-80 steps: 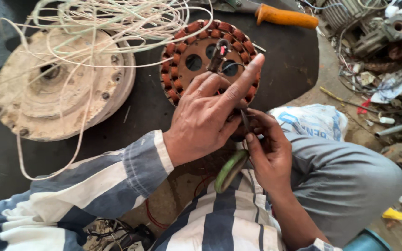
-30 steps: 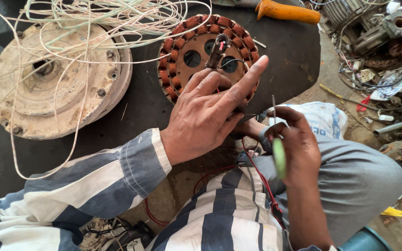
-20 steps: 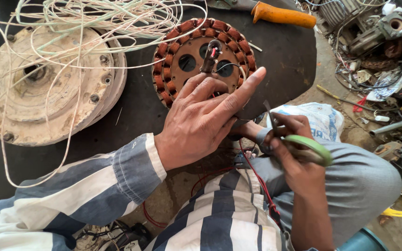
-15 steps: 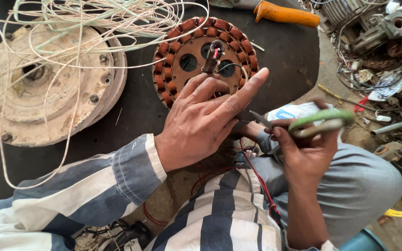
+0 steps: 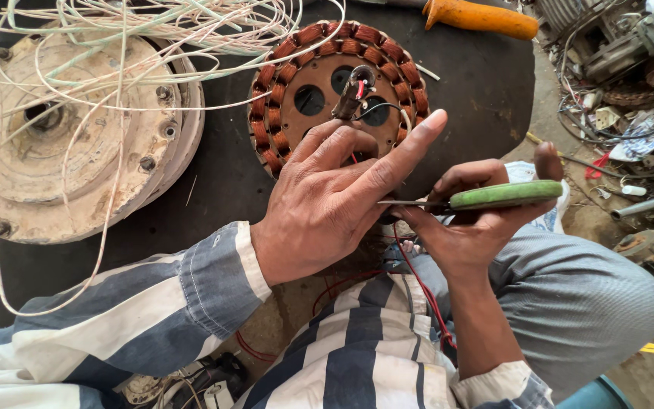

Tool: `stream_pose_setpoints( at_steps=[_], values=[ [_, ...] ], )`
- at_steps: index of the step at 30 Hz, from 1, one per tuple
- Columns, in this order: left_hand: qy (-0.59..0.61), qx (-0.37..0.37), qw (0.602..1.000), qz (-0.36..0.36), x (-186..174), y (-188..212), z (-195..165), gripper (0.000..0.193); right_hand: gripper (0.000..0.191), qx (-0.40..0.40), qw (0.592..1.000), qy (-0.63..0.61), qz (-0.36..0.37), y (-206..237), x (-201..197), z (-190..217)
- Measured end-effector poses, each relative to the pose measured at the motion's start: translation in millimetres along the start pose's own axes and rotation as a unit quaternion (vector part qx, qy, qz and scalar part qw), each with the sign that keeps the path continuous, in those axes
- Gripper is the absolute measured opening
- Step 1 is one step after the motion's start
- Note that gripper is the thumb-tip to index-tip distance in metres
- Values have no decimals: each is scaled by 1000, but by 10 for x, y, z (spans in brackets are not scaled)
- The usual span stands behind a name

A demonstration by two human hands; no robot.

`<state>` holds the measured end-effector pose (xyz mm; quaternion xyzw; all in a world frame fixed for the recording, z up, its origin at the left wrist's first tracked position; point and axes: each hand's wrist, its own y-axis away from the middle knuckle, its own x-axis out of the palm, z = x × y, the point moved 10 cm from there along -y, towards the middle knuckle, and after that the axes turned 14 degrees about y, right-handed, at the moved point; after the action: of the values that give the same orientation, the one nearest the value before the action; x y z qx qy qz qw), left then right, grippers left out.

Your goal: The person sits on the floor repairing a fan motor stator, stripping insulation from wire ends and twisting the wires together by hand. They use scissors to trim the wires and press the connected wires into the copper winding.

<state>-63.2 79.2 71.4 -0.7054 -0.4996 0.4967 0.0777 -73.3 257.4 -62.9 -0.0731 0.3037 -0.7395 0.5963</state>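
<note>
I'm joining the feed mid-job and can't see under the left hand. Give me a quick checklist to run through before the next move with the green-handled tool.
1. Tool grip: right hand holds the green-handled tool firmly, thumb on top. Ok.
2. Tool tip: its thin metal tip runs under the left hand; where it ends is hidden. Cannot tell.
3. Fingers away from the tip: the left index finger lies right above it. Not ok.
4. Copper-wound motor core steadied: the left hand covers its lower edge. Ok.
5. Red wires trail across the lap under the right hand, loose. Not ok.
6. White wire tangle lies on the round casing, away from both hands. Ok.
</note>
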Motion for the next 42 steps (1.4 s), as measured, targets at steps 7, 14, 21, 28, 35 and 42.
stream_pose_setpoints(
  at_steps=[7, 14, 21, 28, 35, 42],
  values=[
    [-1, 1, 1000, 0, -5, -2, -6, 73, 129, -61, 996, 61, 9, -68, 19, 89],
    [-11, -6, 1000, 1, 24, -3, 5, 67, 97, -134, 988, 74, 33, -88, -100, 210],
    [-11, -3, 1000, 4, 24, 8, 1, 64, 47, -155, 978, 134, 49, -423, -490, 248],
    [-24, -3, 1000, 5, 24, 7, 0, 59, 51, -345, 913, 114, 184, -831, -112, 477],
    [-2, -8, 1000, -1, -12, -8, -28, 62, 32, -481, 848, 98, 197, -814, 52, 756],
    [-1, -10, 1000, 6, -3, -46, -36, 61, 31, -480, 846, 114, 204, -813, 79, 819]
  ],
)
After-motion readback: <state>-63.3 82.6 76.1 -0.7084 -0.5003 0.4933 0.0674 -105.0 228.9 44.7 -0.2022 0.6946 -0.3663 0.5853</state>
